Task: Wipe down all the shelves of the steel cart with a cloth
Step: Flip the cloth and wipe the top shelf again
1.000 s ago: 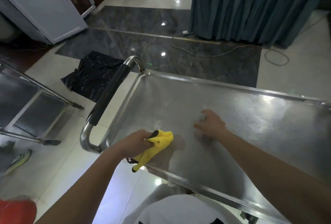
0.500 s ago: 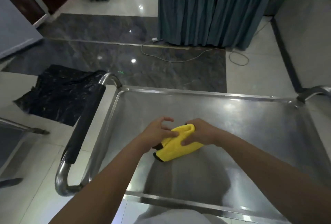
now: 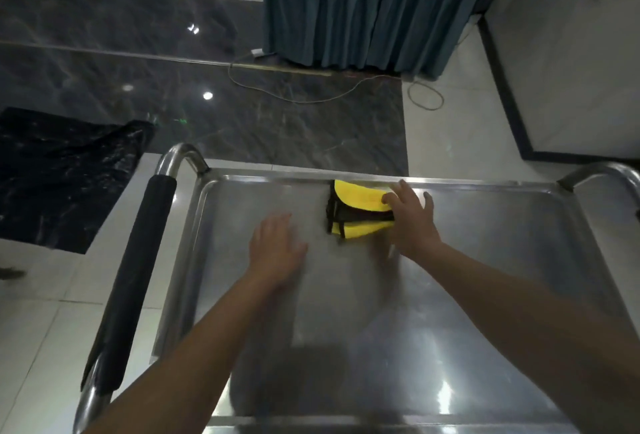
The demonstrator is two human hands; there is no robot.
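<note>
Both hands flat on the steel cart's top shelf (image 3: 450,295), right on the cloth.

The right hand (image 3: 412,222), fingers spread and straight, presses the folded yellow cloth (image 3: 356,211), black-edged, against the far rim, centre frame. The left hand (image 3: 275,248), blurred, seems to rest open-palmed on smooth brushed metal beside it. A black-sleeved handle (image 3: 138,267) runs down the left.

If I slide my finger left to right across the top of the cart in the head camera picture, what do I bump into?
black padded handle → left hand → yellow cloth → right hand → bare steel handle
</note>
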